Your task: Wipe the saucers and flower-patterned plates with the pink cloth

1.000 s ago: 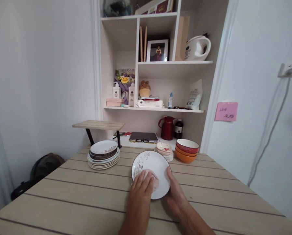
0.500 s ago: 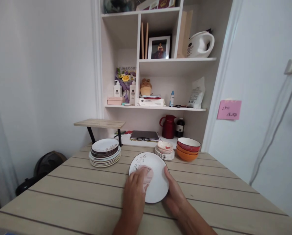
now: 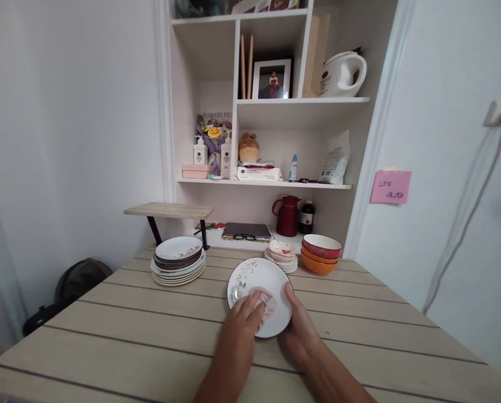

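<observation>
1. One stack sits on the tabletop (image 3: 149,347) at far left, beside the small riser (image 3: 168,210): dark-rimmed plates (image 3: 178,249) over wider, pale plates (image 3: 174,279). A knock could slide the upper ones sideways. Several of each; the edges lie too close for a sure count.
2. One left hand (image 3: 239,327) presses one pink cloth (image 3: 268,302) onto the plate's face, fingers close together over the bunched fabric. Too hard a push on one side could tip the plate; a loose fold could slip free.
3. One floral plate (image 3: 271,275) is held between both hands, tilted toward the person, in front of the stacks. I cannot tell whether its lower edge touches the wood.
4. One right hand (image 3: 298,329) grips the right rim, thumb on top; its other fingers are hidden underneath. A smooth glaze or weak thumb pressure could let the plate drop.
5. Apparently two small bowls (image 3: 281,250) rest on several saucers (image 3: 291,267), just behind the plate; a far swing might clip them.
6. Three large bowls (image 3: 321,257), one red above two orange, nest at right; a bump could topple them.
</observation>
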A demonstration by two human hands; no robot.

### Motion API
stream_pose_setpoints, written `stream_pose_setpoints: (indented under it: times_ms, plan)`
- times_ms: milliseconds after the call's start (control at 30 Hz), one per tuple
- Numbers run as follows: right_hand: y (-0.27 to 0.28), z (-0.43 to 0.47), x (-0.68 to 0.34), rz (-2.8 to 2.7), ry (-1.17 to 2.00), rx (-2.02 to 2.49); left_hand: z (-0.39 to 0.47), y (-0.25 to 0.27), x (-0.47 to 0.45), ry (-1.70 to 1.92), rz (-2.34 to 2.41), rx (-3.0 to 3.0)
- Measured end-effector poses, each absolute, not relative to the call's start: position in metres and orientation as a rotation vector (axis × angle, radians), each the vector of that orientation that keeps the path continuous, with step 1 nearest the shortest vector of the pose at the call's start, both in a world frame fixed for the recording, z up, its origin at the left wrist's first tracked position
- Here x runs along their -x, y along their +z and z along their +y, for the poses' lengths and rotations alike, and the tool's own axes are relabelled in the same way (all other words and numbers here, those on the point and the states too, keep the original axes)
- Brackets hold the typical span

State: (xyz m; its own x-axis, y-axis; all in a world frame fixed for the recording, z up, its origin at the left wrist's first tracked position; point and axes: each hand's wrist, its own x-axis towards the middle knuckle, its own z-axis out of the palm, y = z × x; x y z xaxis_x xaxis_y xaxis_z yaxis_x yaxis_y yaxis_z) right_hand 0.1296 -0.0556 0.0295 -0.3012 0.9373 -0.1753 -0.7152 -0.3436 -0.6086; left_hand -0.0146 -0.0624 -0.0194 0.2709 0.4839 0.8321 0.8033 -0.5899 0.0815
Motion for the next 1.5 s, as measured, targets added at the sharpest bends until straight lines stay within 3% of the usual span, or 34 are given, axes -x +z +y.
stream_pose_setpoints:
  times_ms: [500, 933, 1267, 1500]
  plan:
    - [0.033, -0.057, -0.132, -0.572, 1.894, 0.646, -0.083, 0.009, 0.019, -1.155, -1.242, 2.291]
    - [0.032, -0.067, -0.116, -0.584, 2.016, 0.633, -0.089, 0.020, 0.033, -1.021, -1.588, 1.691]
    - [0.032, -0.064, -0.124, -0.620, 2.036, 0.535, -0.090, 0.009, 0.008, -1.127, -1.116, 1.977]
    - [0.028, -0.061, -0.121, -0.566, 1.950, 0.591, -0.091, 0.014, 0.017, -1.002, -1.489, 1.808]
